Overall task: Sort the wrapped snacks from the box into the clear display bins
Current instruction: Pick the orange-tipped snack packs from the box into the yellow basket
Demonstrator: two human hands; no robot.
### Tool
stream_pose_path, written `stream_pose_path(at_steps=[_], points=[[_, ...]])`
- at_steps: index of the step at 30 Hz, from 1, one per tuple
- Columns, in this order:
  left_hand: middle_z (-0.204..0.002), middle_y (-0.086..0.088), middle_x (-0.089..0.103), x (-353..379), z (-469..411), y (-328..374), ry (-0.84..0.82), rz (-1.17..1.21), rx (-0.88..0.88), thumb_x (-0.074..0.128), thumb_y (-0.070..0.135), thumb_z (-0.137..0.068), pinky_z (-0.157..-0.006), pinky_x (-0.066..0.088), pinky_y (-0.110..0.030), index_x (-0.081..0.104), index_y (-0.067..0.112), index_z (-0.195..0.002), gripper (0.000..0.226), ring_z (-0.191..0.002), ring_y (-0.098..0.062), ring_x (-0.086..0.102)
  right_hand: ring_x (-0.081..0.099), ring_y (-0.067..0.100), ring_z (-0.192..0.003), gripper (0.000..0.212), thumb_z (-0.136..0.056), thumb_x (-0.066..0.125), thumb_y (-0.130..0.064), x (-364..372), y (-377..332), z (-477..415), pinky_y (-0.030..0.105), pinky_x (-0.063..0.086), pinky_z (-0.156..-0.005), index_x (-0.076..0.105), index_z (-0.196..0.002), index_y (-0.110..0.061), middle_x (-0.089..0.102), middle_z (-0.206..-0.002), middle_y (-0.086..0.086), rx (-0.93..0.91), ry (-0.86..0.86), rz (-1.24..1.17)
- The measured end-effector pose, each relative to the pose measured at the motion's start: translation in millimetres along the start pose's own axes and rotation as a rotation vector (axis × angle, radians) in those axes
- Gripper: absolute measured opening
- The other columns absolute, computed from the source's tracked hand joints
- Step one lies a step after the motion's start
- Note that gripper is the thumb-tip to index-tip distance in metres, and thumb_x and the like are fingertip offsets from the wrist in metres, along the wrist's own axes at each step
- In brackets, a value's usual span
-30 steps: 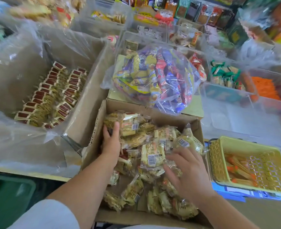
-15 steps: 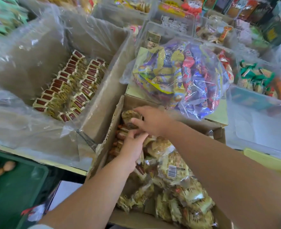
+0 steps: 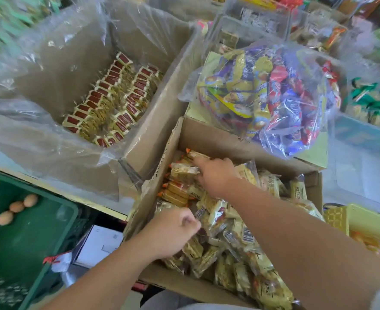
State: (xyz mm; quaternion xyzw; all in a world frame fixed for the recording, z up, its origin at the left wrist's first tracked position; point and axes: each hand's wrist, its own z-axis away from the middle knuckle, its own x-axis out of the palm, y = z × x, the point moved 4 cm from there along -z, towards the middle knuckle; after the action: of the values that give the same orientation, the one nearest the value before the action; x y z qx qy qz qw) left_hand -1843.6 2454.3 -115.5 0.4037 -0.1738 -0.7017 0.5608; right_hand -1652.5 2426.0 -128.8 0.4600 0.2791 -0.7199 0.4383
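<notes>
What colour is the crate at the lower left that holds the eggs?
The crate is dark green; the head view, the only one, shows it well.

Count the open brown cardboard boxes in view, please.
2. The large plastic-lined box stands at upper left; the smaller box, at lower centre, holds the wrapped snacks. More may be hidden outside the frame.
</notes>
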Motion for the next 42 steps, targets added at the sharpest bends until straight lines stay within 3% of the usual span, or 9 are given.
stream_pose_path(at_steps=[3, 7, 13, 17, 21, 27, 32, 39, 42], points=[[-0.074, 0.013, 0.063, -24.4, 5.4, 2.3, 0.377, 0.122, 0.136, 0.057, 0.045, -0.096, -0.059, 0.048, -0.032, 0.059, 0.035, -0.082, 0.017, -0.064, -0.004, 0.058, 0.059, 0.033, -0.099, 0.024, -0.100, 0.041, -0.041, 2.5, -4.8, 25.4, 0.044, 0.037, -0.082, 0.044, -0.120, -0.027, 0.069, -0.101, 0.007, -0.052, 0.007, -0.024], [-0.084, 0.020, 0.060, -45.0, 5.5, 12.5, 0.547, 0.265, 0.243, 0.050, 0.050, -0.088, -0.066, 0.043, -0.025, 0.056, 0.037, -0.090, 0.015, -0.078, -0.001, 0.058, 0.054, 0.033, -0.108, 0.025, -0.098, 0.048, -0.044, 18.3, -18.6, 77.1, 0.050, 0.044, -0.098, 0.043, -0.120, -0.033, 0.067, -0.102, 0.009, -0.094, -0.063, -0.053], [-0.132, 0.006, 0.059, -49.2, -44.3, 29.6, 0.418, 0.056, 0.185, 0.051, 0.046, -0.095, -0.092, 0.051, -0.038, 0.056, 0.040, -0.125, 0.031, -0.104, -0.016, 0.063, 0.060, 0.026, -0.088, 0.023, -0.094, 0.054, -0.026, 31.7, -46.3, 137.7, 0.045, 0.034, -0.105, 0.045, -0.116, -0.024, 0.068, -0.086, 0.001, -0.157, -0.023, -0.021], [-0.167, -0.005, 0.027, -22.6, -80.8, 22.7, 0.147, -0.181, -0.037, 0.055, 0.075, -0.086, -0.120, 0.031, -0.047, 0.028, 0.035, -0.159, 0.088, -0.150, -0.033, 0.031, 0.060, 0.024, -0.097, 0.023, -0.095, 0.052, -0.028, 21.3, -43.6, 152.8, 0.042, 0.037, -0.104, 0.047, -0.117, -0.025, 0.068, -0.098, 0.001, -0.164, -0.027, -0.089], [-0.166, -0.008, 0.027, -4.5, -94.1, 17.1, 0.095, -0.429, -0.146, 0.036, 0.101, -0.064, -0.116, 0.029, -0.060, 0.026, 0.046, -0.157, 0.108, -0.149, -0.040, 0.023, 0.058, 0.022, -0.110, 0.036, -0.093, 0.060, -0.046, 11.5, -37.4, 163.0, 0.043, 0.037, -0.109, 0.051, -0.123, -0.029, 0.067, -0.113, -0.001, -0.192, -0.125, -0.095], [-0.155, -0.007, 0.036, 13.7, -83.0, 10.7, -0.003, -0.636, -0.155, 0.003, 0.091, -0.075, -0.105, 0.028, -0.063, 0.051, 0.037, -0.145, 0.101, -0.140, -0.039, 0.026, 0.058, 0.015, -0.101, 0.047, -0.095, 0.052, -0.059, -17.3, -15.6, 156.8, 0.040, 0.053, -0.089, 0.057, -0.131, -0.031, 0.065, -0.117, -0.004, -0.180, -0.158, -0.374], [-0.160, 0.005, 0.032, 24.2, -59.2, -2.9, -0.057, -0.739, -0.134, 0.018, 0.071, -0.093, -0.101, 0.036, -0.056, 0.046, 0.042, -0.146, 0.067, -0.138, -0.037, 0.025, 0.059, 0.026, -0.114, 0.037, -0.100, 0.049, -0.047, -32.1, 13.4, 99.2, 0.041, 0.051, -0.094, 0.060, -0.127, -0.025, 0.064, -0.123, 0.003, -0.062, -0.035, -0.257], [-0.146, -0.006, 0.051, 21.5, -35.1, -6.7, -0.112, -0.792, -0.118, 0.015, 0.098, -0.064, -0.117, 0.010, -0.068, 0.059, 0.026, -0.132, 0.108, -0.144, -0.034, 0.031, 0.043, 0.034, -0.134, 0.061, -0.094, 0.047, -0.058, 8.5, 25.4, 32.3, 0.048, 0.039, -0.106, 0.047, -0.143, -0.022, 0.053, -0.140, 0.012, 0.058, -0.237, 0.013], [-0.151, -0.005, 0.039, 14.5, -35.0, -10.5, -0.099, -0.656, -0.156, 0.036, 0.102, -0.052, -0.116, 0.025, -0.061, 0.042, 0.032, -0.146, 0.117, -0.140, -0.033, 0.037, 0.041, 0.035, -0.133, 0.064, -0.091, 0.045, -0.066, 23.0, 27.0, 27.9, 0.051, 0.038, -0.103, 0.055, -0.133, -0.019, 0.057, -0.135, 0.012, 0.089, -0.309, 0.068]])
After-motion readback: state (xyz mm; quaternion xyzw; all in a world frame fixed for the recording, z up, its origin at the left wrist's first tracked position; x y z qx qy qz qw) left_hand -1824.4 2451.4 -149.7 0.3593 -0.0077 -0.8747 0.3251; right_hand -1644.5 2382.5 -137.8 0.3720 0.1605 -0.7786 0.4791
